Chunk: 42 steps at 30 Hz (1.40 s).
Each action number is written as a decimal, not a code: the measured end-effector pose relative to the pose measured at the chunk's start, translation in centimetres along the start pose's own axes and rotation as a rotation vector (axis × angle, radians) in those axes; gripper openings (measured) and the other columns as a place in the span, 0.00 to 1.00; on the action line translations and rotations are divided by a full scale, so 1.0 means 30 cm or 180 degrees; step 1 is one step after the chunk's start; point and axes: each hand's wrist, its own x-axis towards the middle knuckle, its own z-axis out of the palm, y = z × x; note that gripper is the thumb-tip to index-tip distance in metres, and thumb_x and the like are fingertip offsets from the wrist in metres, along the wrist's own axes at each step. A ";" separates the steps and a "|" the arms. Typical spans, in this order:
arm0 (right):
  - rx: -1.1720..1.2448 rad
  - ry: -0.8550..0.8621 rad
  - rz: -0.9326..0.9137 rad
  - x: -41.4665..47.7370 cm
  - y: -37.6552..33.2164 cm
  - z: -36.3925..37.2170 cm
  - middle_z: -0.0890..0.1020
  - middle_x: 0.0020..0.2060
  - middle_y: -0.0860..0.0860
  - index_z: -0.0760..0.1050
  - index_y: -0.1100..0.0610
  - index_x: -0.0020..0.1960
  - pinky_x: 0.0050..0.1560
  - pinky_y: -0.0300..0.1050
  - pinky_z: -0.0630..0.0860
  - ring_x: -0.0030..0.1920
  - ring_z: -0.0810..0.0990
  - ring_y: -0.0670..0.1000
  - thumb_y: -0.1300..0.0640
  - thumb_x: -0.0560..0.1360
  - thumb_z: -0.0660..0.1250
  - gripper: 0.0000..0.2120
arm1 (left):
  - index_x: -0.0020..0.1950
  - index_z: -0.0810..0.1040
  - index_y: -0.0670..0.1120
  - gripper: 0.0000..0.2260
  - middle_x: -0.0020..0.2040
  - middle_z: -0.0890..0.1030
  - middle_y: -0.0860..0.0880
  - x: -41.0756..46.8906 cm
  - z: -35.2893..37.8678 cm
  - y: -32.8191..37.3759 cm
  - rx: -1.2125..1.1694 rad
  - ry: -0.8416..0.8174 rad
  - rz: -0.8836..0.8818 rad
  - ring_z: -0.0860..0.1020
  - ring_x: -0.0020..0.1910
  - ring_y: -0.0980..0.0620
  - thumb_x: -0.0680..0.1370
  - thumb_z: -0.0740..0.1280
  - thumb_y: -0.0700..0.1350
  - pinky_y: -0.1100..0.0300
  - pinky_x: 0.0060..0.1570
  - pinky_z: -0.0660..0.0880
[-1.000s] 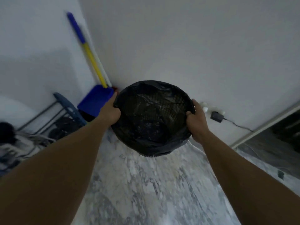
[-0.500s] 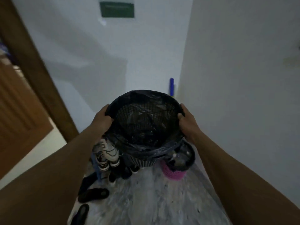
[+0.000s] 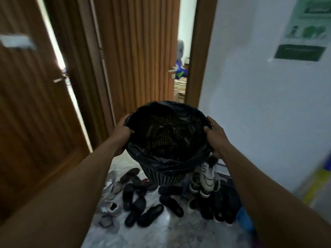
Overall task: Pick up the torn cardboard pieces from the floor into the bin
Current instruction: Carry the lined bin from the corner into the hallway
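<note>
I am holding the bin (image 3: pixel 164 178) up in front of me with both hands, its mouth tilting toward me and its slatted base hanging above the floor (image 3: pixel 161 233). My left hand (image 3: pixel 120 136) is gripping the left side of the rim, the thumb hooking over the edge to the inside and the fingers (image 3: pixel 123 119) curling round the outside. My right hand (image 3: pixel 215 136) is gripping the right side of the rim the same way, thumb inside and fingers (image 3: pixel 210 119) wrapping the outer edge.

A black liner bag (image 3: pixel 161 158) is covering the rim and folding down over the upper part of the wall. Inside, mesh walls are showing through the plastic, and some dark shapes are lying at the bottom, too dim for me to tell what they are.

Below the bin, a scatter of dark shoes and sandals (image 3: pixel 143 208) is lying on the pale marbled floor, and a white sneaker (image 3: pixel 207 176) is standing upright just right of the base.

Ahead of me a ribbed wooden door (image 3: pixel 139 51) is standing ajar, with a narrow bright gap (image 3: pixel 182 24) at its right edge showing a blurred blue and grey shape beyond. Another wooden door (image 3: pixel 32 113) is filling the left side. On my right, a white wall (image 3: pixel 250 104) is carrying a green poster (image 3: pixel 304 29).
</note>
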 end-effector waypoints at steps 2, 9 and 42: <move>-0.0071 -0.0434 -0.0110 -0.014 -0.056 0.178 0.74 0.67 0.49 0.68 0.48 0.76 0.56 0.40 0.76 0.63 0.74 0.54 0.64 0.85 0.55 0.22 | 0.78 0.65 0.51 0.34 0.63 0.71 0.48 -0.043 -0.188 -0.002 -0.0020 0.0373 -0.0061 0.70 0.59 0.45 0.77 0.52 0.23 0.58 0.41 0.75; 0.0184 -0.1668 0.0007 -0.157 -0.192 0.854 0.78 0.63 0.56 0.68 0.50 0.75 0.54 0.52 0.81 0.53 0.80 0.53 0.63 0.86 0.52 0.20 | 0.76 0.68 0.52 0.29 0.62 0.73 0.49 -0.291 -0.825 -0.004 -0.0260 0.1414 -0.0014 0.72 0.63 0.46 0.81 0.54 0.27 0.50 0.60 0.74; -0.0180 -0.6904 -0.1169 -2.118 -0.542 2.772 0.71 0.67 0.51 0.60 0.49 0.80 0.60 0.50 0.75 0.62 0.72 0.54 0.63 0.86 0.57 0.25 | 0.67 0.74 0.55 0.32 0.62 0.79 0.46 -2.107 -2.010 -0.265 -0.0892 0.6423 0.0267 0.79 0.58 0.42 0.76 0.52 0.24 0.52 0.41 0.82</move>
